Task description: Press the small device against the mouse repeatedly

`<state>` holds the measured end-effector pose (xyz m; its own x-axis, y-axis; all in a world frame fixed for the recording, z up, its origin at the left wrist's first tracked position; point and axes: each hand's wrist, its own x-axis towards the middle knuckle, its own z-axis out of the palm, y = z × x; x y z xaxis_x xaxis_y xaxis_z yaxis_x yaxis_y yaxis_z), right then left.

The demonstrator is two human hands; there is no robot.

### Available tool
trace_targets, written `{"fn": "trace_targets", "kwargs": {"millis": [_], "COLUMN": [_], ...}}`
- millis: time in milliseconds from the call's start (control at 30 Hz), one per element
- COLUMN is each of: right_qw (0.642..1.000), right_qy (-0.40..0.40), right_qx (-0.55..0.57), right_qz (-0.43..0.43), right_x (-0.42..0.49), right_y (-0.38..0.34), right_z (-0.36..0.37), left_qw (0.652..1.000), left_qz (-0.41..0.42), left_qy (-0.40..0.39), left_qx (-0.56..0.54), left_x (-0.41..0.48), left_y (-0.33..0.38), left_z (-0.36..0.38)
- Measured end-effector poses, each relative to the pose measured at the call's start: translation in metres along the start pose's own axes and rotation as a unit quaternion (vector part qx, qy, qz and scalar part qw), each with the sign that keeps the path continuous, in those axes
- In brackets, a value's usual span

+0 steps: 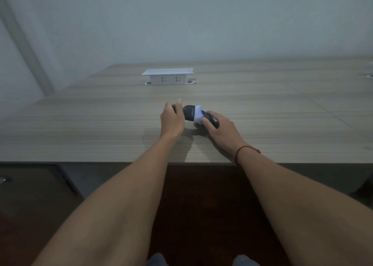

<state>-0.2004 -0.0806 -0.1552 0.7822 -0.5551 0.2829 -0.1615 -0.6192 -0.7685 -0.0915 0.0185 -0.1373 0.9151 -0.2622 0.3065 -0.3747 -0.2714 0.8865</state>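
Sock (193, 114), dark with a white band, spans our hands: left hand (171, 119) grips one end, right hand (221, 127) pinches the other; we judge even tension keeps it flat.

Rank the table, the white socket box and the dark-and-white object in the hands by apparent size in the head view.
1. Table, by far the largest.
2. White socket box.
3. Dark-and-white object, close to the box in apparent size, partly hidden by the hands and nearer the camera, so the order is unsure.

An office or meeting room. A long wood-grain table (101, 128) carries a white pop-up socket box (168, 77) at its far middle. Plain pale walls (201, 23) stand behind.
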Motion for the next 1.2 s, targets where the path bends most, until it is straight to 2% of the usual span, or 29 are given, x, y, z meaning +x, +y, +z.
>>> {"fn": "trace_targets", "kwargs": {"millis": [133, 200, 300, 400, 567, 667, 767, 900, 1033, 1133, 1200], "right_qw": [0.999, 0.998, 0.997, 0.997, 0.998, 0.998, 0.998, 0.995, 0.995, 0.996, 0.996], "right_qy": [-0.026, -0.03, -0.035, -0.037, -0.027, -0.027, -0.038, -0.052, -0.041, -0.009, 0.005], "right_qx": [-0.026, -0.04, -0.058, -0.053, -0.054, -0.046, -0.035, -0.07, -0.076, -0.069, -0.074], "right_qz": [-0.024, -0.032, -0.041, -0.04, -0.036, -0.036, -0.038, -0.047, -0.051, -0.046, -0.04], "right_x": [0.0, 0.001, 0.002, 0.001, 0.002, 0.006, 0.004, 0.003, 0.002, -0.001, -0.002], "right_y": [0.002, 0.002, 0.001, -0.001, -0.001, 0.0, -0.001, 0.002, 0.004, 0.006, 0.007], "right_z": [-0.003, -0.003, 0.001, 0.002, 0.0, 0.002, 0.002, -0.001, 0.0, 0.003, 0.005], "left_qw": [0.999, 0.998, 0.998, 0.994, 0.997, 0.999, 0.999, 0.995, 0.998, 0.999, 0.999], "left_qz": [-0.017, 0.001, 0.06, 0.094, 0.03, 0.04, 0.037, -0.047, -0.03, -0.011, -0.024], "left_qy": [0.046, 0.062, 0.024, -0.02, 0.054, 0.026, -0.007, 0.065, 0.062, 0.031, 0.039], "left_qx": [0.02, 0.008, -0.001, 0.047, 0.035, -0.008, 0.03, 0.052, 0.006, 0.016, 0.028], "left_x": [0.006, 0.007, 0.005, 0.004, 0.01, 0.008, 0.004, 0.01, 0.01, 0.003, 0.001], "left_y": [0.001, 0.008, 0.021, 0.016, 0.006, 0.017, 0.014, 0.002, 0.004, -0.003, -0.01], "left_z": [-0.005, -0.007, -0.004, 0.002, -0.005, -0.002, 0.006, -0.003, -0.01, -0.004, -0.005]}}
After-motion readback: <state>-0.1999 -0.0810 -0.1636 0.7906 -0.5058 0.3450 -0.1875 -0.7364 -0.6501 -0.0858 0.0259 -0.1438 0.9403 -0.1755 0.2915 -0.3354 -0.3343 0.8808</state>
